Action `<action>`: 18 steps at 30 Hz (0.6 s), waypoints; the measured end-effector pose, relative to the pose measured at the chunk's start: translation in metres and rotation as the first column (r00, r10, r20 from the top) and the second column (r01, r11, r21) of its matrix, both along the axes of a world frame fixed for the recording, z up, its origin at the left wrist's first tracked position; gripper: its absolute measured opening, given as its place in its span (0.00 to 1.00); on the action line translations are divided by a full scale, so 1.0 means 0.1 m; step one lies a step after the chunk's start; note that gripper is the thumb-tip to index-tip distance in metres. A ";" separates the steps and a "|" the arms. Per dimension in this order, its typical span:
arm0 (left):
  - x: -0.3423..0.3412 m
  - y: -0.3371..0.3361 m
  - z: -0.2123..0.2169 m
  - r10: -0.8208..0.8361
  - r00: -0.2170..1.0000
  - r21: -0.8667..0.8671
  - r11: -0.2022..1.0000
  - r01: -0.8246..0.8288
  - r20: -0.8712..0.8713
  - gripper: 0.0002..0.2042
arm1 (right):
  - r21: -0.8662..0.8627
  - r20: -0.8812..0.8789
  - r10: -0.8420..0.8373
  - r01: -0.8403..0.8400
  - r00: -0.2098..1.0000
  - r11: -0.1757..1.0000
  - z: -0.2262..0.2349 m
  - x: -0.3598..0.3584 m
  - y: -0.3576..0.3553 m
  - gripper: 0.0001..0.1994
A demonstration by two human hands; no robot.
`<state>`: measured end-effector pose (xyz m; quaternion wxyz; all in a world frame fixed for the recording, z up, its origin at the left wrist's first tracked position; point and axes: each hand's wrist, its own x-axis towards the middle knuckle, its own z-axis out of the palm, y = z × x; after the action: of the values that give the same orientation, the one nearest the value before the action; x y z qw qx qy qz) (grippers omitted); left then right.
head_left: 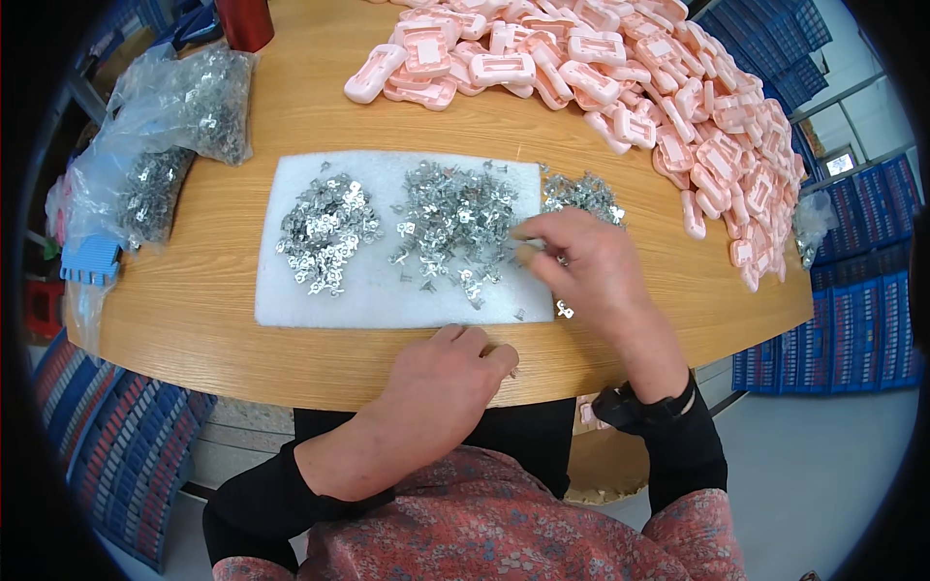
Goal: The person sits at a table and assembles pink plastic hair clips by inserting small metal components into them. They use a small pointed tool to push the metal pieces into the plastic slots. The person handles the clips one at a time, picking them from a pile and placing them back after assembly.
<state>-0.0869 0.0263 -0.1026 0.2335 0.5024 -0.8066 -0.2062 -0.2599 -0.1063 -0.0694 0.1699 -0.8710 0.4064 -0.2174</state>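
Note:
Small shiny metal clip-like pieces lie on a white foam sheet point(378, 308) in two heaps, a left heap point(327, 232) and a middle heap point(455, 223). A third heap point(584, 194) is on the bare wood past the sheet's right edge. My right hand point(591, 266) is over that edge, fingertips pinched beside the middle heap; what they hold is hidden. Below the sheet, near the table's front edge, my left hand point(450, 373) rests with curled fingers. A tiny metal piece point(514, 372) shows at its thumb tip.
A large pile of pink plastic shells point(591, 77) spreads over the table's point(320, 368) far and right side. Clear bags of metal pieces point(208, 107) sit at the left, near a red cylinder point(245, 21). Blue racks point(843, 329) stand beyond the table.

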 end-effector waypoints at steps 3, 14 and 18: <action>-0.03 -0.02 0.04 -0.001 0.998 0.027 1.000 -0.001 0.069 0.06 | -0.106 -0.142 0.144 -0.159 0.979 0.981 -0.04 0.19 -0.03 0.08; -0.12 -0.03 0.03 -0.008 0.999 0.016 1.000 0.007 0.033 0.04 | 0.040 -0.116 0.201 -0.198 0.973 0.979 -0.15 0.17 -0.17 0.08; -0.16 -0.03 0.00 0.018 1.000 0.021 1.000 -0.018 0.009 0.04 | 0.419 0.012 0.047 -0.048 0.999 0.906 0.01 0.12 -0.18 0.08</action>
<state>-0.1025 0.0236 -0.1026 0.2266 0.5129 -0.8009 -0.2102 -0.2480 -0.1240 -0.0682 0.3587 -0.8237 0.4220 -0.1215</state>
